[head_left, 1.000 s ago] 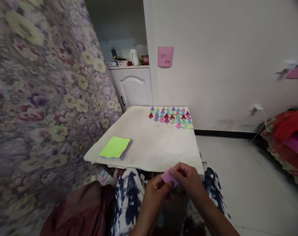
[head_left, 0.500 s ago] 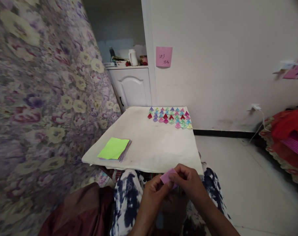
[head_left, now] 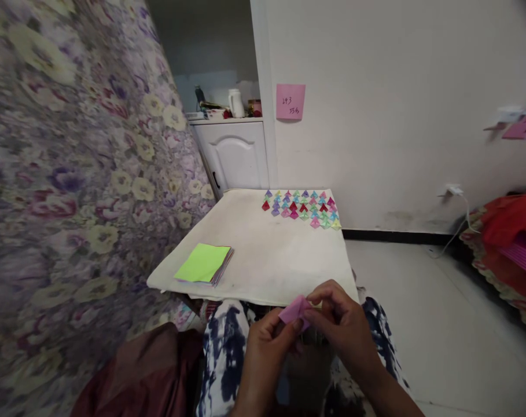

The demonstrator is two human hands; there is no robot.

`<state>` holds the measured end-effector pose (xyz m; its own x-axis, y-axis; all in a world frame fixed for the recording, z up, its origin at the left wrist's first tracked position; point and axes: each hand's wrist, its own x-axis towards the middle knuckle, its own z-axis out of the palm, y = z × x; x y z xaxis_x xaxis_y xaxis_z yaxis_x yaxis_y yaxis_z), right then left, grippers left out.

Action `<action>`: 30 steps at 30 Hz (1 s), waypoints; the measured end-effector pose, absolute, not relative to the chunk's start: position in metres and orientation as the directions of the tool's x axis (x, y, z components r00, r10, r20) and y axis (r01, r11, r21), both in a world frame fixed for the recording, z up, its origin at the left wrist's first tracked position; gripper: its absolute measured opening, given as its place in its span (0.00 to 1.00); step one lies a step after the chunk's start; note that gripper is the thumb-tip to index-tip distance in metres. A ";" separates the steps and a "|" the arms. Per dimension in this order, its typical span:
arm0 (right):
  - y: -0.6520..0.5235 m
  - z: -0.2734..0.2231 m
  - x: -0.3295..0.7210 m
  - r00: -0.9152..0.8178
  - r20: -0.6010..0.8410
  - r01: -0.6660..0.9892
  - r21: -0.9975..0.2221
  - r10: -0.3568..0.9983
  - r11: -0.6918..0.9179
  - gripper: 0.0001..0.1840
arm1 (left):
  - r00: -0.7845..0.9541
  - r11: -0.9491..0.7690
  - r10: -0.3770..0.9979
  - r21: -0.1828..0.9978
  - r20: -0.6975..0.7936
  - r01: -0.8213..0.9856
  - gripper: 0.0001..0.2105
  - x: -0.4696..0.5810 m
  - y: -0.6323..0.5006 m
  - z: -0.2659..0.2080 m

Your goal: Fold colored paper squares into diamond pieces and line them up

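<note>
A small piece of folded pink paper (head_left: 294, 310) is held between both hands, just in front of the table's near edge. My left hand (head_left: 269, 341) pinches its lower left side, thumb on top. My right hand (head_left: 341, 315) grips its right side between thumb and fingers, with the index finger bent at the upper corner. Part of the paper is hidden behind the fingers. On the white-covered table (head_left: 258, 249) lies a stack of square coloured paper (head_left: 204, 263), bright green on top. Rows of small folded paper pieces (head_left: 304, 208) in many colours fill the far right corner.
A floral curtain (head_left: 84, 191) hangs along the left. Behind the table stand a white cabinet (head_left: 234, 153) and a wall with a pink note (head_left: 290, 102). Dark red cloth (head_left: 145, 370) lies at lower left. Red fabric (head_left: 510, 231) is piled at right.
The right hand's fingers have lifted and opened a little at the paper's upper corner. The pink paper now shows a pointed, creased shape. The left hand keeps its pinch.
</note>
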<state>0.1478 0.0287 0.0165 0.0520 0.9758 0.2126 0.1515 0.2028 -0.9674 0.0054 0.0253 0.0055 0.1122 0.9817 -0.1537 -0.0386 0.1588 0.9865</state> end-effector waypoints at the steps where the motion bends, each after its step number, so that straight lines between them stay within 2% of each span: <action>1: 0.029 0.016 0.148 0.046 0.227 0.155 -0.964 0.973 0.217 0.03 | 0.112 0.155 0.982 0.987 -0.151 -0.033 0.13 0.006 0.024 0.007; 7: 0.032 0.013 0.149 0.002 0.224 0.134 -0.966 0.975 0.222 0.01 | 0.113 0.150 0.983 0.988 -0.145 -0.034 0.14 0.010 0.017 0.013; 14: 0.030 0.012 0.152 -0.034 0.228 0.112 -0.967 0.973 0.231 0.02 | 0.126 0.227 0.970 0.962 -0.209 -0.154 0.13 0.017 0.016 0.016; 20: 0.026 0.007 0.153 -0.056 0.394 0.162 -0.903 0.917 0.398 0.03 | 0.135 0.260 0.962 0.944 -0.236 -0.204 0.11 0.016 0.016 0.015; 26: 0.024 0.003 0.156 -0.151 0.573 0.208 -0.778 0.805 0.593 0.12 | 0.172 0.275 0.955 0.938 -0.242 -0.208 0.11 0.012 0.019 0.014; 30: 0.023 -0.003 0.157 -0.191 0.632 0.244 -0.711 0.751 0.660 0.16 | 0.158 0.268 0.958 0.946 -0.241 -0.182 0.10 0.009 0.019 0.019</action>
